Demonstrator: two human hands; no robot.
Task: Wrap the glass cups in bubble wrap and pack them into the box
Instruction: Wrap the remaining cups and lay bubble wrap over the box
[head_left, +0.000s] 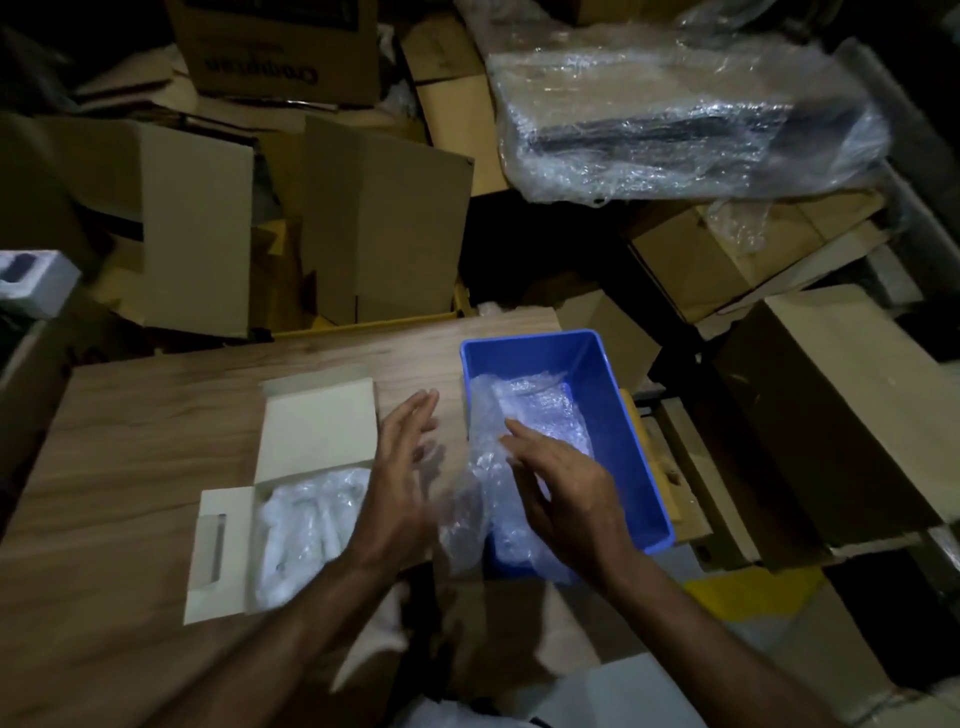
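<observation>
Both hands, left (402, 467) and right (563, 486), are spread flat-fingered, gripping nothing, over loose bubble wrap (470, 499) spilling from the blue bin (618, 415) at the desk's (130, 467) right edge. No bare cup is discernible. Wrapped bundles already fill the white box (306, 499) near the desk's centre. Risk: transparent glass hidden in wrap may be dragged off the near edge.

Both forearms reach forward, left hand (402, 457) and right hand (563, 483) open-fingered.
</observation>
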